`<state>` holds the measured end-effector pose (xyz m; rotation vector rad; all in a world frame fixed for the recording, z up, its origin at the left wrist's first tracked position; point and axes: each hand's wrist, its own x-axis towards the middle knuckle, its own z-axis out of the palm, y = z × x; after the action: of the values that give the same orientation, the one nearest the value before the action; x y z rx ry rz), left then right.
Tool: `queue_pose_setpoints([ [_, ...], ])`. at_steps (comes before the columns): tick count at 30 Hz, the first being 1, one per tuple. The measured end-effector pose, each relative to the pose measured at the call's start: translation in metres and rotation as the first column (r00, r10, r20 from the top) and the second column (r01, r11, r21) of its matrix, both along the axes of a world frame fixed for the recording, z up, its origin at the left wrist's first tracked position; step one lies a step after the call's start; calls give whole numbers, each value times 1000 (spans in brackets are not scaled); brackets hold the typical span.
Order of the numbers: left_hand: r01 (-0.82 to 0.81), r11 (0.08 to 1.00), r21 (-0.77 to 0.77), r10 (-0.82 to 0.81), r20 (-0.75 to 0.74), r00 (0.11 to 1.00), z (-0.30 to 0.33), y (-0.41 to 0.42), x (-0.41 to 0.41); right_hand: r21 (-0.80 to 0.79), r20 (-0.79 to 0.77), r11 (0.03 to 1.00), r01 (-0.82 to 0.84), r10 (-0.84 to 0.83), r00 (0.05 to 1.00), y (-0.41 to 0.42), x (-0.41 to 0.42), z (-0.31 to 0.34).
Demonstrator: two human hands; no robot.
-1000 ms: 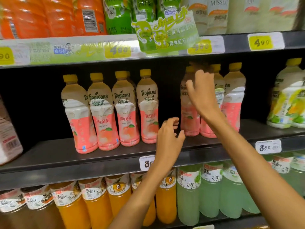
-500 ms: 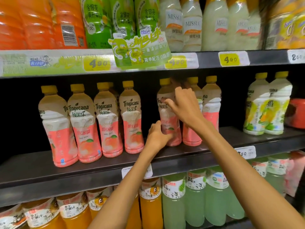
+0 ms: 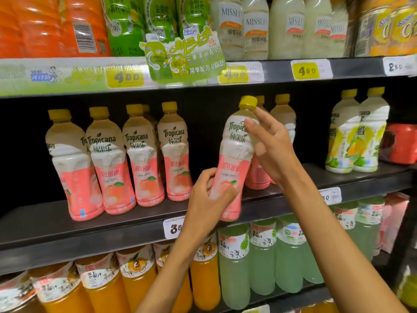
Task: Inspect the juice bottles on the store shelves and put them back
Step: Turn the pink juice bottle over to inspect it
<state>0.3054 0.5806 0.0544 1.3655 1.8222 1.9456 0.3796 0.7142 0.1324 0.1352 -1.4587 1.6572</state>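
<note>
One peach juice bottle [image 3: 234, 154] is held out in front of the middle shelf [image 3: 94, 224], tilted slightly, yellow cap up, label facing the camera. Its lower body is gripped by the left hand [image 3: 208, 205], fingers and thumb curled round the pink part of the label. Its neck is touched from the right by the right hand [image 3: 272, 144]; the grip there looks loose, fingers mostly straight, thumb against the label near the brand name, index finger up by the cap. The bottle's base sits level with the shelf's front edge; whether it touches the shelf cannot be told.

Four matching peach bottles [image 3: 144, 154] are lined up upright on the same shelf to the left, well apart from the held one. More of them [image 3: 283, 114] are partly hidden behind the right hand. Two yellow-green labelled bottles [image 3: 354, 132] are seen further right. Orange bottles [image 3: 135, 283] and pale green bottles [image 3: 234, 267] are stocked on the shelf below. Yellow price tags [image 3: 304, 70] are fixed to the upper shelf edge.
</note>
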Motion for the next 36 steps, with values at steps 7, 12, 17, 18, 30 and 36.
queue_pose_setpoints([
  [7, 253, 967, 15, -253, 135, 958, -12, -18, 29, -95, 33, 995, -20, 23, 999, -12, 15, -14],
  [12, 380, 925, -3, -349, 391, 852, -35, -27, 40, -333, 46, 928, -165, 191, 981, -14, 21, -33],
  [17, 390, 921, 4, -339, 501, 796, -48, -25, 56, -332, 103, 934, -136, 179, 978, -16, 21, -48],
  [18, 385, 923, -6, -327, 516, 791, -50, -23, 59, -294, 134, 948, -124, 169, 976, -16, 21, -51],
  [30, 542, 824, 164, -460, 753, 470, -76, 8, 99, -518, 4, 749, -414, 486, 874, 16, 48, -84],
  [36, 439, 898, -22, -309, 678, 667, -91, 25, 120, -342, 113, 889, -305, 361, 926, 33, 72, -89],
])
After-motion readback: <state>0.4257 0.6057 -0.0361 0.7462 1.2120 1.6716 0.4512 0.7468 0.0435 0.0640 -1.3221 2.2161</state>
